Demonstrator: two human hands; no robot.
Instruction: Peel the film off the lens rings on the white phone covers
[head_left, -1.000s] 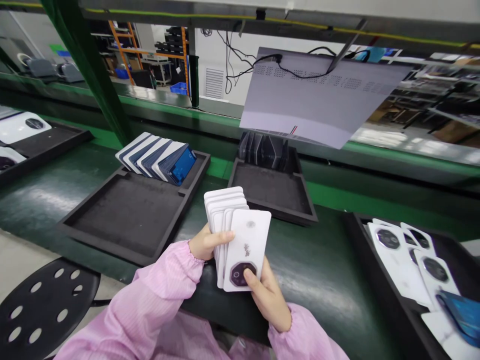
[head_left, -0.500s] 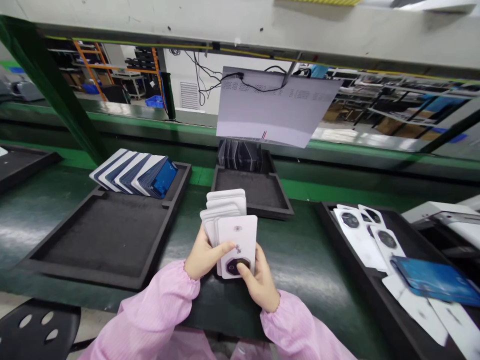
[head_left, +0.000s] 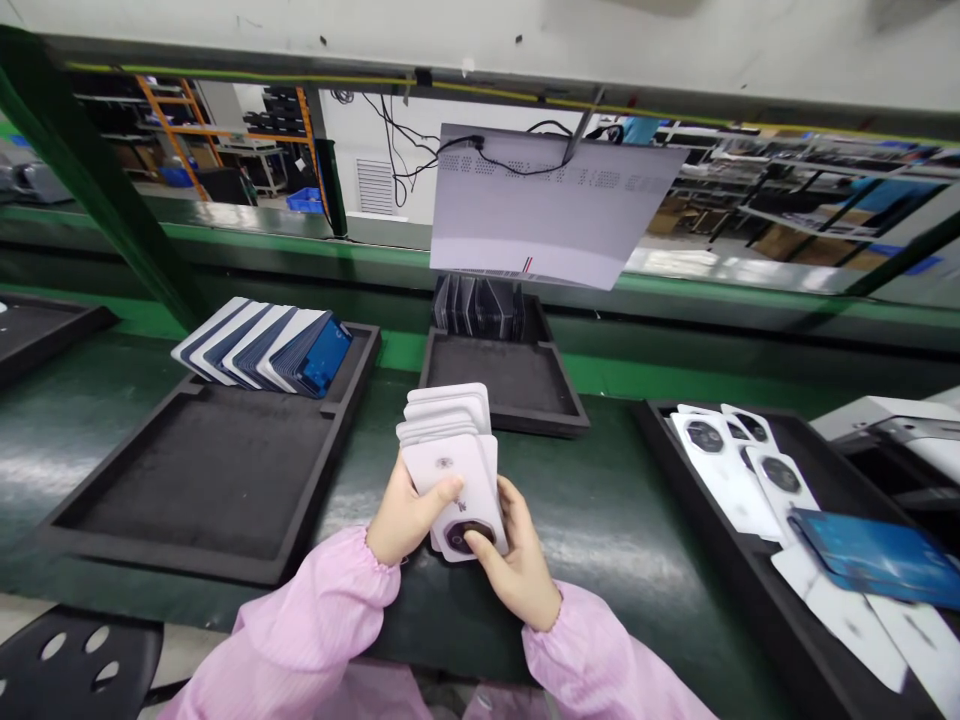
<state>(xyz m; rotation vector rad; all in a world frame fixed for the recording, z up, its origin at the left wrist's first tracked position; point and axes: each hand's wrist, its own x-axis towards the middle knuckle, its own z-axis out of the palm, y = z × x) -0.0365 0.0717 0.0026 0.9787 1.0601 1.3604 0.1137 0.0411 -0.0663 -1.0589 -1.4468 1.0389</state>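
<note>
A fanned stack of white phone back covers [head_left: 444, 408] is held above the green bench, between both my hands. My left hand [head_left: 401, 512] grips the stack from the left, its thumb pressed on the face of the front cover. On the other side, my right hand [head_left: 523, 560] has its thumb by the dark camera ring [head_left: 456, 538] at the front cover's lower end. The right fingers curl behind the covers and are partly hidden. Printed marks show on the front cover, which sits askew over those behind it.
Blue and white panels [head_left: 259, 345] stand in a row in the left black tray [head_left: 300, 560]. Dark panels [head_left: 480, 308] fill the back of the middle tray [head_left: 581, 425]. The right tray [head_left: 675, 480] holds loose white covers and a blue panel [head_left: 874, 555]. A monitor [head_left: 540, 220] hangs ahead.
The front cover has shifted left and tilted across the stack, and another cover's edge now shows to its right. My right hand has moved slightly left with it.
</note>
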